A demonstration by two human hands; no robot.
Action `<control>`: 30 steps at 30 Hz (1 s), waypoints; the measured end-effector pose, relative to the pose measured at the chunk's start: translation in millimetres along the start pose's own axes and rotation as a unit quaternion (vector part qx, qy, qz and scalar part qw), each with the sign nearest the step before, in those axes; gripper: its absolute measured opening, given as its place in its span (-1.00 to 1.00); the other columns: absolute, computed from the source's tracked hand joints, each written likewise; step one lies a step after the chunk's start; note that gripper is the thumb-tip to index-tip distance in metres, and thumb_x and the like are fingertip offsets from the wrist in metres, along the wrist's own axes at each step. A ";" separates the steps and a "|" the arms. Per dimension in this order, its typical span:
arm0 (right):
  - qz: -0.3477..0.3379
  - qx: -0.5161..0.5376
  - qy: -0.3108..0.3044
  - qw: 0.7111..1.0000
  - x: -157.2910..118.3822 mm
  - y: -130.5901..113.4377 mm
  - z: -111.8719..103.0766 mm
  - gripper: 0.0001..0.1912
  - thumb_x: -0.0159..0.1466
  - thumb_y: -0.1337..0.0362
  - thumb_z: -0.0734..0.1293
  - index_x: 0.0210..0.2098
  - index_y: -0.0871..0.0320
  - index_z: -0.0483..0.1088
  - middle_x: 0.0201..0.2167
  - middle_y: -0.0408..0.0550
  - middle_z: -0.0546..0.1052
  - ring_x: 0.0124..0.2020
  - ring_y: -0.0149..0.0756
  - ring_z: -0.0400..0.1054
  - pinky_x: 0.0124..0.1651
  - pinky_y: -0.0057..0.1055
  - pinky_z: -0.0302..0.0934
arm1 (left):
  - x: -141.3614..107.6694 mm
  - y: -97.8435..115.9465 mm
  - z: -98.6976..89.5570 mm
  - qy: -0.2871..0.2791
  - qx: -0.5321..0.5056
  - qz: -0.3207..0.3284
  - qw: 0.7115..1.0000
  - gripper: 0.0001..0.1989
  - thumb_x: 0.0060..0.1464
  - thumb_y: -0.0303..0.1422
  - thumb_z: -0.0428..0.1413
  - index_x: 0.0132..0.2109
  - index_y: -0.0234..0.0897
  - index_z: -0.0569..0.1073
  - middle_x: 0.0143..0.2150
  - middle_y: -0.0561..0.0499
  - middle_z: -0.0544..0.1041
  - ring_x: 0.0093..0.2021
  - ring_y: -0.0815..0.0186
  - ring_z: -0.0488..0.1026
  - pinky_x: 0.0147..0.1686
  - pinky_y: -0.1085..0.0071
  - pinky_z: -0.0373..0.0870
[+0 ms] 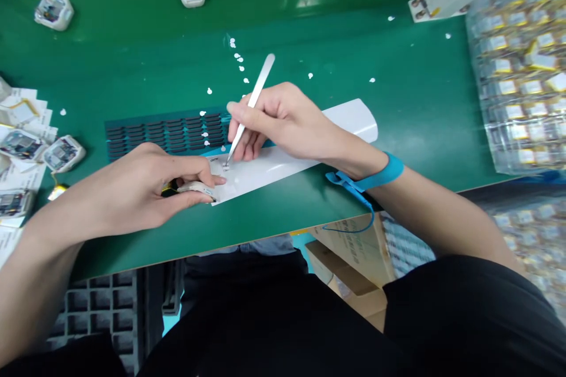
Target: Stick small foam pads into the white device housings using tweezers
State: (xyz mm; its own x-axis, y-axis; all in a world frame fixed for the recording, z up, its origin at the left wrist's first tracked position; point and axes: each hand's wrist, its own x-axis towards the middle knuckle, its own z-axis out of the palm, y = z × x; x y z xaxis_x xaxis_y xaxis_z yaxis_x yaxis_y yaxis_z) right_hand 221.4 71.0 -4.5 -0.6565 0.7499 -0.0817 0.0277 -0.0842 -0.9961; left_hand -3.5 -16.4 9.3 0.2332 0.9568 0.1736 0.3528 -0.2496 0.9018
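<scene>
Head-worn view, facing forward and down; close

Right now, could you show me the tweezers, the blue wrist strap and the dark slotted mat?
Tweezers [260, 85]: head view, on the upper shaft, away from the tips.
Blue wrist strap [380, 174]: head view, on the band around the wrist.
Dark slotted mat [165, 132]: head view, on its slotted middle.

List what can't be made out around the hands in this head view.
Small white unit in the left hand: mostly covered by the fingers, head view.
Tweezer tips in the right hand: anything held there is too small to tell, head view.
Bagged stack: cut off by the right edge, blurred by plastic, head view.
Cardboard box: partly hidden by the bench edge and dark clothing, head view.
</scene>
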 end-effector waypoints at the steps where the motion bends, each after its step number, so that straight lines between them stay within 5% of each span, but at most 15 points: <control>1: -0.016 0.013 0.026 0.999 -1.0 -3.3 0.5 -0.47 0.36 -0.21 0.42 -0.40 0.16 0.50 -0.50 -0.11 0.65 -0.50 -0.39 0.56 -0.41 -0.52 0.46 | 0.6 2.3 1.8 0.002 -0.009 -0.005 1.000 -0.78 0.17 -0.13 0.38 -0.11 -0.07 0.62 -0.42 0.02 0.60 -0.29 0.11 0.68 -0.26 0.31 0.63; 6: -0.125 0.076 0.121 0.982 -11.0 -15.7 9.5 -0.63 0.41 -0.04 0.45 -0.36 0.11 0.49 -0.51 -0.18 0.66 -0.54 -0.39 0.55 -0.47 -0.51 0.47 | 16.8 8.2 -2.9 -0.043 -0.076 -0.039 0.995 -0.69 0.16 -0.27 0.41 0.04 -0.07 0.63 -0.31 0.00 0.68 -0.25 0.10 0.72 -0.28 0.30 0.69; 11: -0.171 0.041 0.096 0.980 -18.6 -18.6 18.5 -0.68 0.44 0.05 0.44 -0.35 0.11 0.50 -0.53 -0.18 0.64 -0.52 -0.38 0.57 -0.49 -0.52 0.47 | 25.3 11.6 -7.4 -0.161 -0.153 -0.060 0.973 -0.61 0.13 -0.51 0.39 0.08 -0.09 0.67 -0.22 0.00 0.75 -0.32 0.16 0.73 -0.26 0.32 0.75; 30: -0.147 0.028 0.073 0.986 -20.0 -20.8 21.6 -0.69 0.43 0.08 0.46 -0.35 0.14 0.51 -0.48 -0.18 0.61 -0.50 -0.44 0.54 -0.46 -0.56 0.44 | 19.2 18.2 2.7 -0.128 -0.187 -0.084 0.971 -0.72 0.14 -0.45 0.42 0.00 -0.14 0.71 -0.18 -0.01 0.74 -0.39 0.17 0.72 -0.33 0.35 0.77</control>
State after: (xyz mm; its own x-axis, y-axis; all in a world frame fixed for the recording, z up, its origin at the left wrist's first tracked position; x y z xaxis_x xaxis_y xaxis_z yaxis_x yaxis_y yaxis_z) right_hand 217.6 43.5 18.6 -0.5145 0.8332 0.2025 -0.1928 0.1176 -0.9742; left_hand 9.8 -3.0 27.9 0.4346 0.8993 -0.0485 0.0636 0.0231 0.9977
